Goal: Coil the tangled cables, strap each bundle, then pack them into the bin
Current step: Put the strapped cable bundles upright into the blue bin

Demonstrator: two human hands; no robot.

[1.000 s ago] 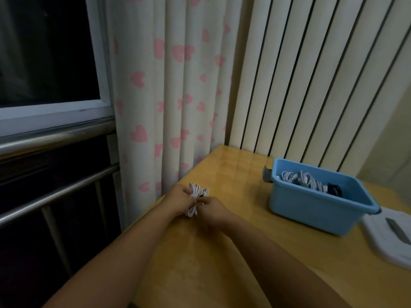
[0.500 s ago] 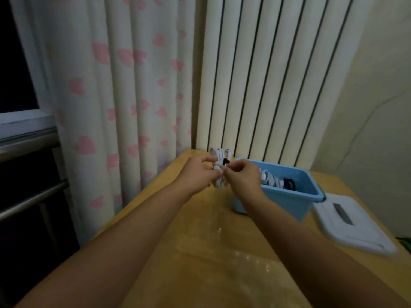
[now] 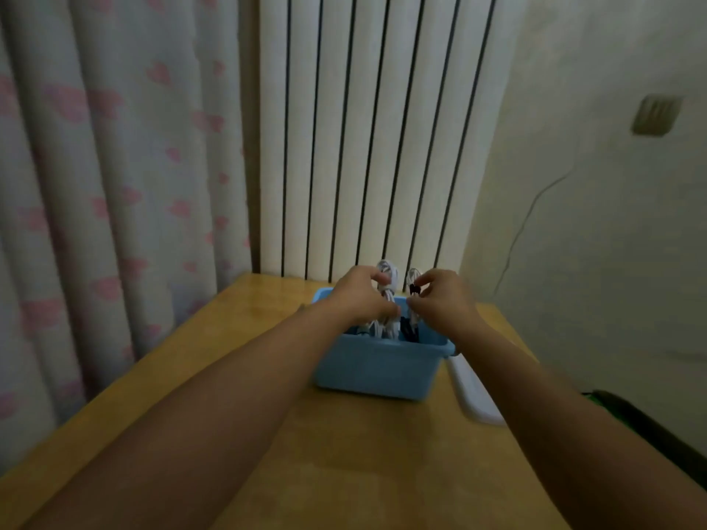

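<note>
Blue plastic bin [image 3: 377, 371] sits near our counter's [image 3: 344, 464] far edge, bare wood in front of it. Above it, our left hand [image 3: 361, 296] and right hand [image 3: 440, 300] pinch the white cable bundle [image 3: 386, 277] with curled fingers. Blur hides the bin's contents; a white lid [image 3: 472, 395] beside it is half covered.

Home room, maybe bedroom: curtain [image 3: 114, 185] with pink hearts (soft, cosy), wooden table [image 3: 344, 453], white striped panel [image 3: 363, 128], painted wall [image 3: 593, 223].

Wooden table [image 3: 237, 376] bearing blue bin [image 3: 377, 371], white lid [image 3: 474, 395]
</note>
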